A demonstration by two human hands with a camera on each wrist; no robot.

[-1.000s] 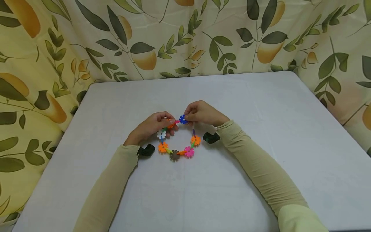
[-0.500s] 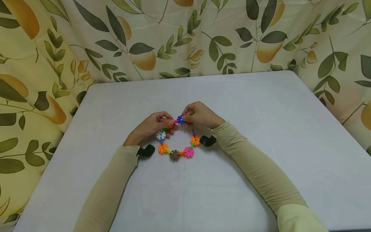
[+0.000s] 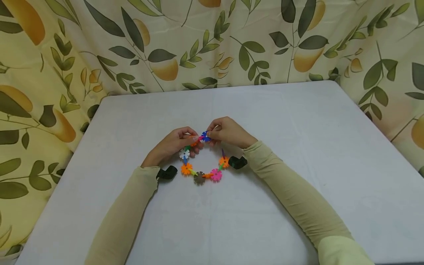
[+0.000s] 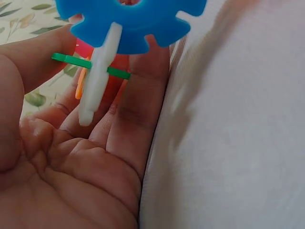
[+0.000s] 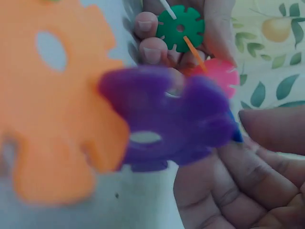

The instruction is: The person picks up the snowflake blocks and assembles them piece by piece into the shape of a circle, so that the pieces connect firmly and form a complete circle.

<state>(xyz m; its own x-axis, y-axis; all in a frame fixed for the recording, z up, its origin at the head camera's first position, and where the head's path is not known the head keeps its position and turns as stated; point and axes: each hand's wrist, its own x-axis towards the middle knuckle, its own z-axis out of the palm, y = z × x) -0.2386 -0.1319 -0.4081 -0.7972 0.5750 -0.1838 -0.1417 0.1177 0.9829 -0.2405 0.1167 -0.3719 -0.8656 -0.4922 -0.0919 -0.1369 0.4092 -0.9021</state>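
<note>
A curved chain of colourful notched interlocking discs lies on the table in the head view, among them a white disc (image 3: 184,154), a brown disc (image 3: 199,178) and an orange disc (image 3: 223,162). My left hand (image 3: 173,145) pinches the chain's far left end, at the pink disc (image 3: 200,138). Between thumb and fingers, my right hand (image 3: 233,133) holds a dark blue disc (image 3: 205,136) against that pink one; how deep their slots engage is hidden. A purple disc (image 5: 205,114) forms the chain's other end, close below the right hand. The left wrist view shows a lighter blue disc (image 4: 143,28) near the palm.
A white cloth covers the table (image 3: 205,228). Behind it hangs a leaf-and-fruit patterned curtain (image 3: 198,40), which also runs along both sides. Dark wrist camera mounts (image 3: 167,173) sit under each wrist, the right one touching or nearly touching the orange disc.
My right hand has shifted slightly left with the dark blue disc, towards my left hand. The chain's right end has been nudged a little. My left hand stays nearly still.
</note>
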